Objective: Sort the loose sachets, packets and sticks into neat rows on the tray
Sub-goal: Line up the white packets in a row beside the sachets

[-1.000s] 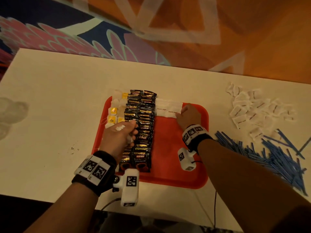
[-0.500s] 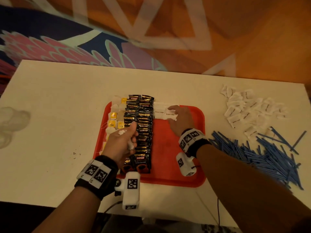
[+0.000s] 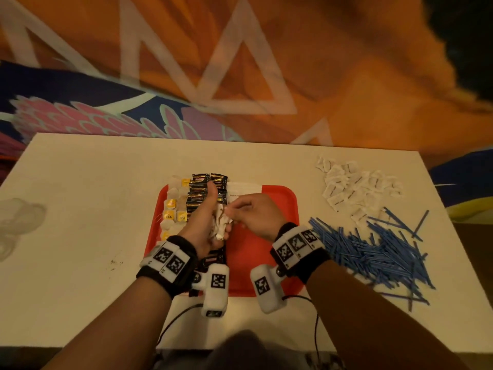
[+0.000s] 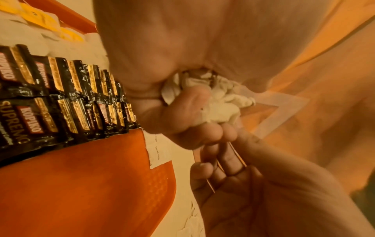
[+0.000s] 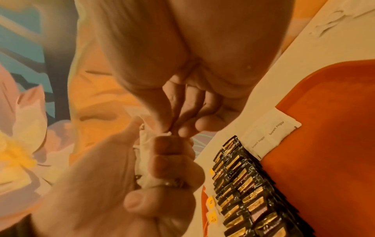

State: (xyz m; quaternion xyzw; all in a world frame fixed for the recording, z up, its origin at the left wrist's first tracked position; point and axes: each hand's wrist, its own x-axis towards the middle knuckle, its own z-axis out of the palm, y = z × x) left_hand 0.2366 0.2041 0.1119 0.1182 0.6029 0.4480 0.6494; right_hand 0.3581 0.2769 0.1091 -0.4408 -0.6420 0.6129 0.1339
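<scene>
My left hand [image 3: 210, 222] hovers over the red tray [image 3: 277, 198] and grips a bunch of white sugar sachets [image 3: 220, 225] [image 4: 219, 102]. My right hand [image 3: 253, 213] has come up beside it and pinches the top of one sachet in that bunch [image 5: 168, 133] between thumb and fingers. On the tray lie rows of black coffee packets [image 3: 206, 186] [image 4: 61, 99] [image 5: 243, 192], yellow-tagged tea bags [image 3: 173, 209] at the left, and a few white brown-sugar sachets [image 3: 244, 189] [image 5: 270, 131] at the far edge.
On the white table [image 3: 80, 222], right of the tray, lie a loose heap of white sachets [image 3: 354, 188] and a pile of blue sticks [image 3: 373, 252]. Patterned carpet shows beyond the table's far edge. Cables hang off the near edge.
My right hand left the sachets laid at the tray's far edge and came back to my left hand, now pinching a sachet from its bunch. My left hand lifted slightly, thumb up.
</scene>
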